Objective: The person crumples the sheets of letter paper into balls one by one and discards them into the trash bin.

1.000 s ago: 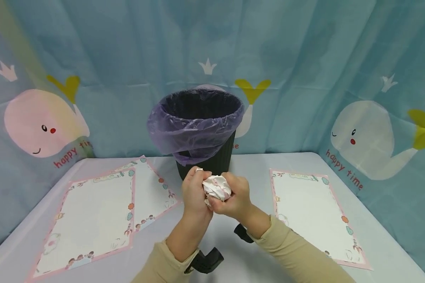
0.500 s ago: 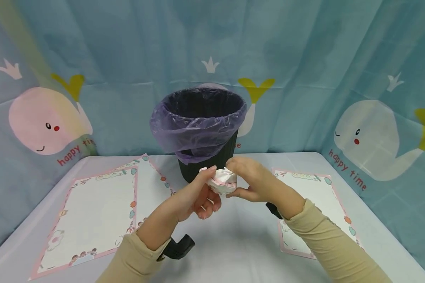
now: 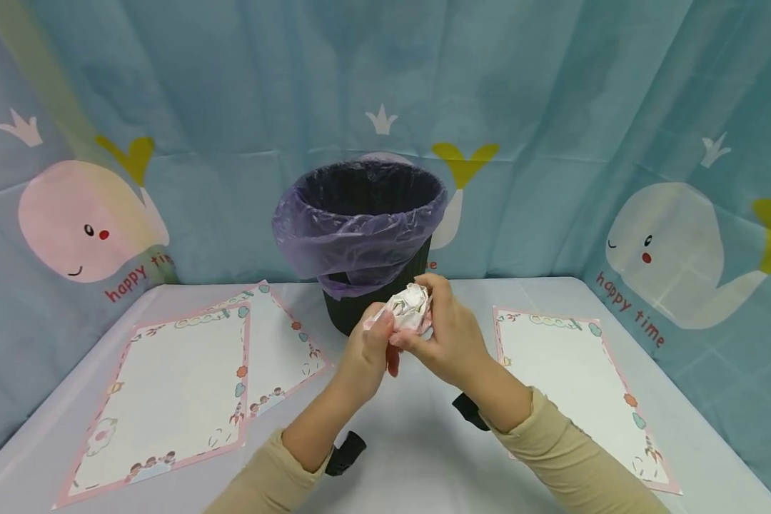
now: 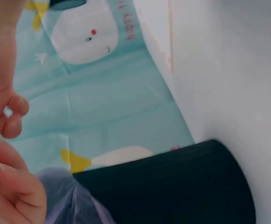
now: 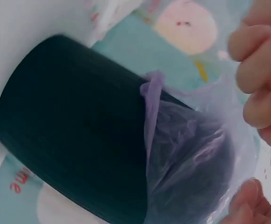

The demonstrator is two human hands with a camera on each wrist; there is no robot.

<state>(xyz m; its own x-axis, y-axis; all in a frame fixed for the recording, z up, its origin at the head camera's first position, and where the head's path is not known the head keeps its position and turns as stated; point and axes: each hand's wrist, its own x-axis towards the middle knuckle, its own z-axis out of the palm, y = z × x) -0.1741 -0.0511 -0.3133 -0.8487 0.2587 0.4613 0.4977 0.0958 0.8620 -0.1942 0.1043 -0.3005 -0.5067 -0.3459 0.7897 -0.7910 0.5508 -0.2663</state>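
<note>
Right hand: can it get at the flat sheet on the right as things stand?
Probably yes: the flat sheet has no object seen resting on it. But the right hand holds the crumpled paper together with the left hand, so it would likely need to let go first.

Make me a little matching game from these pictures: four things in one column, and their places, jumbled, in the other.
Things:
1. Crumpled paper
2. Dark bin
3. Plastic bag
4. Curtain

Places:
A. Draped over the outside of a container's top edge
B. Held between the left hand and the right hand
C. Hanging behind the table
D. Standing upright towards the back of the table

Right pairs: 1-B, 2-D, 3-A, 4-C
</note>
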